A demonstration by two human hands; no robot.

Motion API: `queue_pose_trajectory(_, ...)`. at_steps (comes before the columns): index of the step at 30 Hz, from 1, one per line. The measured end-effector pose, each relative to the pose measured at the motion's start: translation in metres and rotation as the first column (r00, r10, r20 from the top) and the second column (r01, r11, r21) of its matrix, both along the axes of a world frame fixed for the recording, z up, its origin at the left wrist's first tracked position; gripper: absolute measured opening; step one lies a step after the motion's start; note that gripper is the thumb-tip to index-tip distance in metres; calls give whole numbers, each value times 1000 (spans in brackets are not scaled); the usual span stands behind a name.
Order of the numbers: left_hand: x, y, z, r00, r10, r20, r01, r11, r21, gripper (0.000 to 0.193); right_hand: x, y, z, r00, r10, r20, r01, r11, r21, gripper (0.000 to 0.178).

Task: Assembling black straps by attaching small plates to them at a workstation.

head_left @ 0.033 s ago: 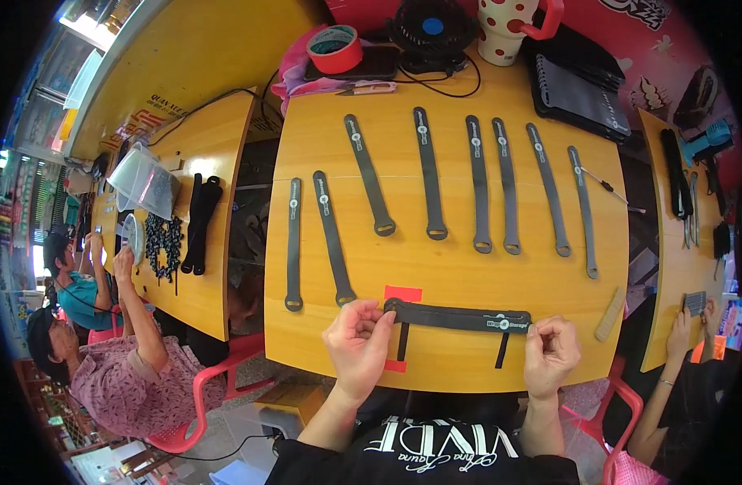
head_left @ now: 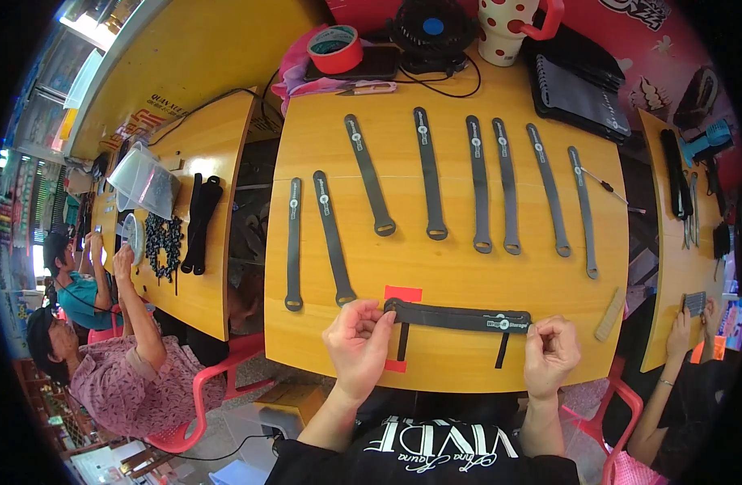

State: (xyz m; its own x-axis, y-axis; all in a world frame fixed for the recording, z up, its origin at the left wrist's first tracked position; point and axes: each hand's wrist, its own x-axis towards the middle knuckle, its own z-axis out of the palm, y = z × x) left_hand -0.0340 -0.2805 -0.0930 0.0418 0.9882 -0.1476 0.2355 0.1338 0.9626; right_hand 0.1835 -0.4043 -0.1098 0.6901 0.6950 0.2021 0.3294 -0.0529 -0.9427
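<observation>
Near the front edge of the wooden table, a dark grey strap [head_left: 460, 318] with a printed label is stretched sideways between my hands; it looks layered or folded. My left hand [head_left: 359, 343] pinches its left end, by the round slotted tip. At the labelled right end, my right hand [head_left: 551, 356] has thumb and fingers closed on it. Two narrow black strips [head_left: 402, 343] lie below the strap, beside pieces of red tape [head_left: 403, 293] on the tabletop. Beyond my hands, several similar straps [head_left: 429, 182] lie spread out, slotted ends toward me; one strap [head_left: 334, 242] reaches close to my left hand.
At the back are a red tape roll [head_left: 334, 50], a black fan [head_left: 432, 32], a spotted cup [head_left: 502, 32] and a black notebook [head_left: 577, 93]. A ruler-like strip [head_left: 610, 314] lies at right. People sit at tables either side; a red chair [head_left: 201, 396] is at left.
</observation>
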Motion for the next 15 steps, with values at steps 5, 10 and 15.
queue_pose_trajectory(5, 2, -1, -6, 998, -61, 2, 61, 998, 16, 21, 2, -3, 4, 999, -34, 1, 34, 999, -23, 18)
queue_pose_trajectory(10, -1, 1, -2, 998, -46, -44, 48, 998, 52, 20, -1, 2, -1, 999, -31, 29, 31, 999, 16, 16)
queue_pose_trajectory(15, -3, 2, -4, 999, -40, -29, 40, 999, 13, 19, -1, 0, 4, 999, 29, 30, -28, 998, -49, 20)
